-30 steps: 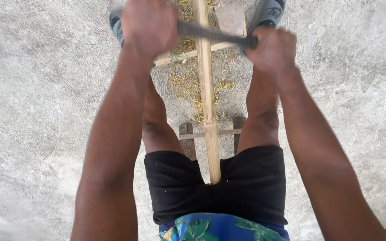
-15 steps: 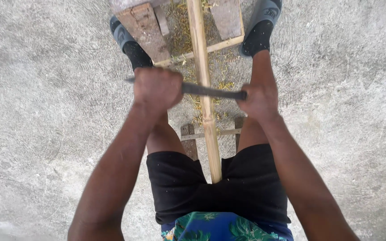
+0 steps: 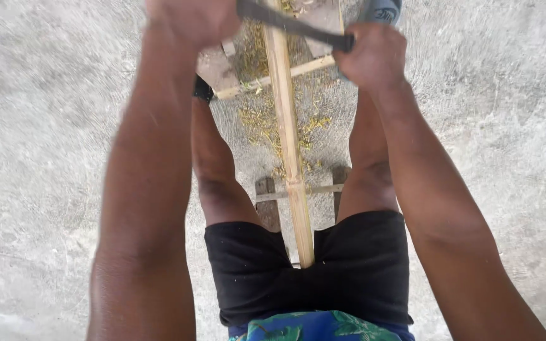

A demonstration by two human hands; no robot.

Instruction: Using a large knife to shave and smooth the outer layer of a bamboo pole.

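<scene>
Both hands gripped a dark blade (image 3: 292,25) laid across the bamboo pole (image 3: 289,145): right hand (image 3: 371,57) clamped on its end, left hand (image 3: 191,19) blurred and partly cut off, its fingers seemingly closed around the other.

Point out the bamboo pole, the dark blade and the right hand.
bamboo pole (image 3: 289,145), head view, mid-length of the stalk.
dark blade (image 3: 292,25), head view, middle of the blade, across the pole.
right hand (image 3: 374,57), head view, back of the fist.

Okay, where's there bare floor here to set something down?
Bare concrete floor lies open outside the left arm, and again outside the right arm. The middle is crowded: bamboo pole, wooden frame, shavings, both legs, and both hands, left hand, right hand, gripping the dark blade.
</scene>
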